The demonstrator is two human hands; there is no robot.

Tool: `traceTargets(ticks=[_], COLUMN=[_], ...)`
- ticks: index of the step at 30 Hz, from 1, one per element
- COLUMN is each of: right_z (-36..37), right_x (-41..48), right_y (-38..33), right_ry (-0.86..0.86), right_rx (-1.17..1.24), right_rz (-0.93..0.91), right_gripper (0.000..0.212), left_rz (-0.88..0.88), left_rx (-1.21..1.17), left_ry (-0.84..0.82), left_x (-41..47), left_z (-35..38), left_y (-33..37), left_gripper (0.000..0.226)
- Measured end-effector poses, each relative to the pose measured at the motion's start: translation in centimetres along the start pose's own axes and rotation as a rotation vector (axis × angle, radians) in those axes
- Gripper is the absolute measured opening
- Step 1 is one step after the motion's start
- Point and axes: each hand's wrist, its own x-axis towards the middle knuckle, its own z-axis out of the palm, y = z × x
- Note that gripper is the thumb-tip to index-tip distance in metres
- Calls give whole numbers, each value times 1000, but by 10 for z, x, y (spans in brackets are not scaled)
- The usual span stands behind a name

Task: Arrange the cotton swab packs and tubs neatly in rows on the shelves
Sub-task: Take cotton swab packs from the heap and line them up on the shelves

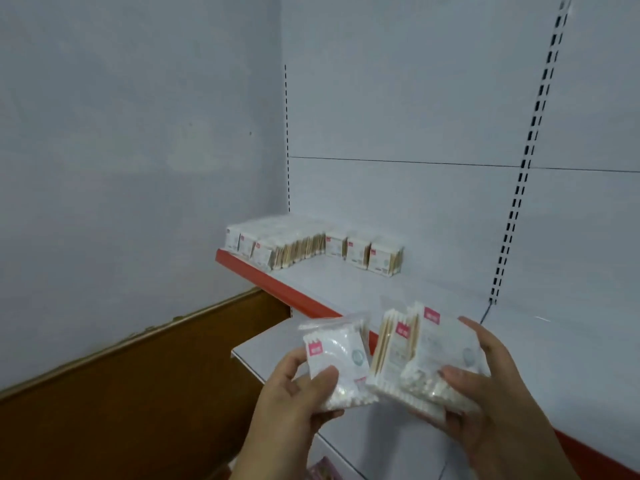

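The left hand (294, 389) pinches a cotton swab pack (337, 355), thumb curled over its lower front and fingers behind it. Only one labelled face shows there, though a fold of clear wrap behind hints at a second, which cannot be confirmed. The right hand (485, 393) clamps a fanned bundle of packs (426, 355) between thumb and curled fingers. Two red labels and a band of wooden sticks show, so it looks like at least three packs, but the exact count is hidden. Splitting the load this way probably lets one pack be set down while the other hand keeps the stock together. Both hands hover in front of the lower shelf (273, 344), just below the red front edge (277, 285) of the upper shelf (363, 285), with the packs facing label-up so they can be read and oriented. On that upper shelf, a tight block of packs (277, 245) fills the left corner, with three label faces at its front and many more packs edge-on behind, too blurred to count. Beside the block three further packs (360, 252) stand upright against the back panel, starting a new row, and the bare shelf to their right is likely where the held packs belong. No tubs are in view. A slotted upright (526, 161) runs up the back panel, and a wooden panel (138, 375) lies at lower left.
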Motion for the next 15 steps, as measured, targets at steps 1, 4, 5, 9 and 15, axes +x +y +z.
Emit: traceTargets(ticks=[1,4,5,9,15], right_z=[-1,0,-2,-7,-3], right_x=[16,70,88,178,261], right_y=[-1,-21,-29,-34,6], right_ry=[-1,-30,-22,32,109], right_rx=[-47,-209,-252,-435,-505], right_rz=[-12,-138,-186,-241,-127], right_gripper=[61,87,85,56,52], left_rz=[1,48,85,140,285], left_rx=[14,117,200,491,939], left_ry=[-2,12,25,-56,-125], left_x=[14,63,79,150,272], left_z=[-8,-33,-41,-57,-55], left_y=[5,33,43,78,125], left_gripper=[45,70,73,43,34])
